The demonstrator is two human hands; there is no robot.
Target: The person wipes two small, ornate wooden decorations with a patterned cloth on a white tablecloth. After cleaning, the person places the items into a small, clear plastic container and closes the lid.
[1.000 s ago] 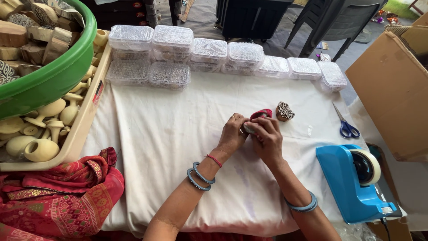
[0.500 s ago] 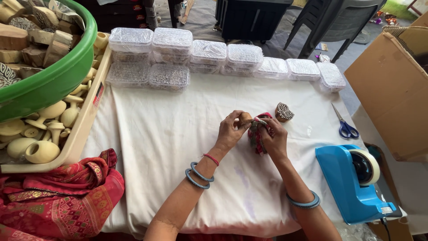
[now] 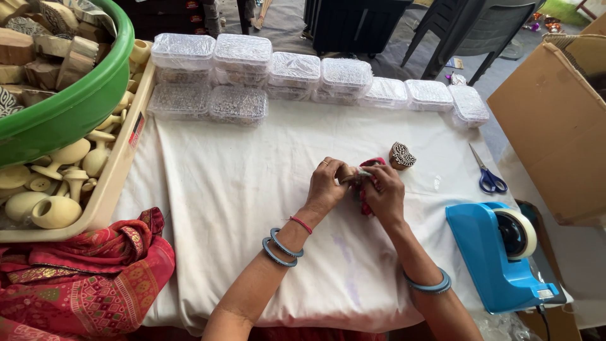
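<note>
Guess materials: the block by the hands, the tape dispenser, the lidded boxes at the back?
Carved block: looks like unfinished brown wood, with a pale patterned face. Tape dispenser: smooth blue plastic, slightly glossy. Lidded boxes: clear thin plastic, contents showing through. The red piece between the left hand and right hand looks like cloth.

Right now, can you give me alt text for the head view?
Both hands, left hand and right hand, together grip a small red cloth bundle over a white tablecloth, beside a carved wooden block, scissors and a blue tape dispenser.
</note>
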